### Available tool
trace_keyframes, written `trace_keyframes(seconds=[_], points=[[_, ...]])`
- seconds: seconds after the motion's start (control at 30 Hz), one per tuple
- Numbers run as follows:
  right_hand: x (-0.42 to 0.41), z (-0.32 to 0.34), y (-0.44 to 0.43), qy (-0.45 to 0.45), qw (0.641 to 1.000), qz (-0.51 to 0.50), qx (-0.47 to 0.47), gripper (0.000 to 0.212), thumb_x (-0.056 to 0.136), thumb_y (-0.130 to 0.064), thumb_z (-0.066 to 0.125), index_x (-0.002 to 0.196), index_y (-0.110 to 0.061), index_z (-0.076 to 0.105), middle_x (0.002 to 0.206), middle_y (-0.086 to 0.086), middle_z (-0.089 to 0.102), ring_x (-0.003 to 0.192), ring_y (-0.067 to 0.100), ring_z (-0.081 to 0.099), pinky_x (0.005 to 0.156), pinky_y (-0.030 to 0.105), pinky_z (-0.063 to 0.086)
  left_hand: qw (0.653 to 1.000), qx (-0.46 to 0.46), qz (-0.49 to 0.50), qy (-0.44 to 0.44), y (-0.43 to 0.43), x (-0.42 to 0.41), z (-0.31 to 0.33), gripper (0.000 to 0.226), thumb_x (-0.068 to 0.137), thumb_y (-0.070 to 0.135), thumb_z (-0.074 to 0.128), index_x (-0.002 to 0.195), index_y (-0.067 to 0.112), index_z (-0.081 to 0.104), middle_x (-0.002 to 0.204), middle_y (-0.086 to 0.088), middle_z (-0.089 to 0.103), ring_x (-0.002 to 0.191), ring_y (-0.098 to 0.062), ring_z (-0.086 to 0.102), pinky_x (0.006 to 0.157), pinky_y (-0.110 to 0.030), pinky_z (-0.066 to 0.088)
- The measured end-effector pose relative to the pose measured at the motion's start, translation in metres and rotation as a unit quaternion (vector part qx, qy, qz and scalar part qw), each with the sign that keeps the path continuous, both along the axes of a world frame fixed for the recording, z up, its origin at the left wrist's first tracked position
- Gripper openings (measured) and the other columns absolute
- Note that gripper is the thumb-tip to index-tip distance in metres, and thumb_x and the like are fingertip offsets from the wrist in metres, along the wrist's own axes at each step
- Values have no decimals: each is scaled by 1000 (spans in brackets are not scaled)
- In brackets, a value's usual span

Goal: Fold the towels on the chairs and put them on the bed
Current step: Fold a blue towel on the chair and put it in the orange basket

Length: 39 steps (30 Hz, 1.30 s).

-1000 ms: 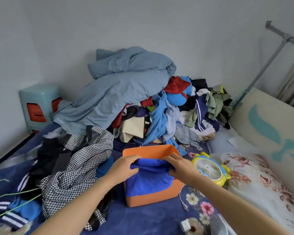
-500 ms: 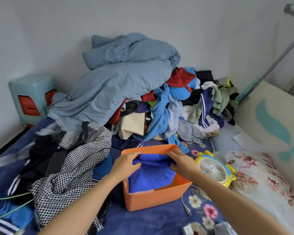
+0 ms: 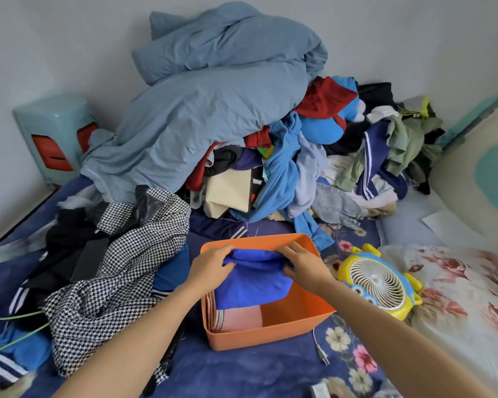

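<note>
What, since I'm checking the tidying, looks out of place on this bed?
A yellow fan lies face-up beside the orange bin, its plug loose on the sheet; behind, unfolded clothes heap under a duvet.

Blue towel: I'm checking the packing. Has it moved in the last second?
Yes: the blue towel went from covering the near wall of the orange basket to inside it.
</note>
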State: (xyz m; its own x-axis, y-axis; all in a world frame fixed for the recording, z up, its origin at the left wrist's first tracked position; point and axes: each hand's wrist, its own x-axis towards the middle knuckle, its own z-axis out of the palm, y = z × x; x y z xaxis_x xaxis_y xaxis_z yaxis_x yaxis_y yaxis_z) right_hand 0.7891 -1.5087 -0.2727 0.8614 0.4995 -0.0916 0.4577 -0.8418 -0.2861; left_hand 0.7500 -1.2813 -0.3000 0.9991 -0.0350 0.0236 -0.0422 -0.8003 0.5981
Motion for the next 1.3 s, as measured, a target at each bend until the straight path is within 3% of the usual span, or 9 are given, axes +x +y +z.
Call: trace_keyframes(seconds=[0.2, 0.33, 0.5, 0.6, 0.7, 0.77, 0.83, 0.97, 1.3], points=[[55, -42, 11, 26, 999, -17, 12, 43, 89, -9, 46, 131, -19, 48, 115, 7, 52, 106, 25, 50, 63, 24, 33, 999, 5, 32, -25, 0, 43, -28, 21, 83, 10, 54, 103, 13, 62, 101, -2, 64, 96, -22, 56, 72, -36, 49], [81, -74, 19, 62, 997, -39, 16, 41, 84, -6, 48, 122, -18, 54, 113, 4, 57, 110, 24, 46, 82, 31, 39, 999, 30, 42, -1, 3, 69, -55, 16, 76, 3, 52, 89, 6, 61, 92, -7, 64, 88, -26, 57, 63, -37, 48], [104, -105, 23, 111, 989, -93, 39, 38, 80, -2, 47, 113, -16, 58, 113, 2, 60, 111, 21, 47, 82, 30, 41, 998, 57, 18, 17, 4, 95, -91, 12, 74, 2, 51, 79, 5, 61, 77, -8, 63, 75, -25, 56, 48, -18, 24], [110, -112, 26, 104, 985, -117, 68, 35, 79, -1, 49, 109, -13, 61, 109, 3, 62, 108, 23, 49, 82, 32, 43, 996, 80, 22, -19, 4, 102, -95, 11, 70, 2, 54, 75, 8, 62, 72, -6, 63, 73, -26, 58, 53, -24, 32], [102, -127, 22, 70, 984, -122, 105, 31, 75, 3, 53, 102, -8, 63, 103, 5, 63, 104, 26, 50, 75, 36, 44, 984, 149, -31, -89, 4, 90, -106, 18, 51, 7, 62, 69, 13, 63, 61, -1, 60, 59, -22, 59, 54, -24, 33], [89, -147, 18, 80, 989, -89, 89, 31, 74, 2, 55, 103, -7, 61, 106, 6, 61, 106, 29, 49, 74, 38, 45, 965, 235, -98, -58, 2, 74, -131, 30, 45, 14, 71, 74, 17, 61, 66, 4, 64, 61, -20, 59, 57, -26, 33], [70, -171, 17, 153, 988, -29, 8, 34, 79, -3, 54, 112, -11, 58, 120, 3, 55, 116, 28, 45, 84, 36, 42, 937, 312, -148, 55, -3, 55, -152, 36, 46, 14, 79, 78, 18, 63, 73, 4, 66, 70, -22, 60, 65, -31, 29], [39, -202, 20, 312, 942, 38, -121, 47, 87, -15, 53, 132, -22, 48, 149, -6, 32, 139, 18, 25, 108, 33, 26, 855, 372, -193, 304, -17, 27, -172, 29, 89, 18, 50, 118, 15, 54, 121, -8, 57, 119, -30, 43, 97, -41, 29], [52, -168, 14, 236, 964, -52, -108, 41, 92, -22, 44, 133, -20, 47, 141, 5, 39, 130, 27, 34, 104, 35, 35, 880, 371, -165, 245, -23, 26, -141, 31, 95, 26, 39, 119, 13, 52, 124, -10, 55, 118, -29, 43, 96, -41, 31]])
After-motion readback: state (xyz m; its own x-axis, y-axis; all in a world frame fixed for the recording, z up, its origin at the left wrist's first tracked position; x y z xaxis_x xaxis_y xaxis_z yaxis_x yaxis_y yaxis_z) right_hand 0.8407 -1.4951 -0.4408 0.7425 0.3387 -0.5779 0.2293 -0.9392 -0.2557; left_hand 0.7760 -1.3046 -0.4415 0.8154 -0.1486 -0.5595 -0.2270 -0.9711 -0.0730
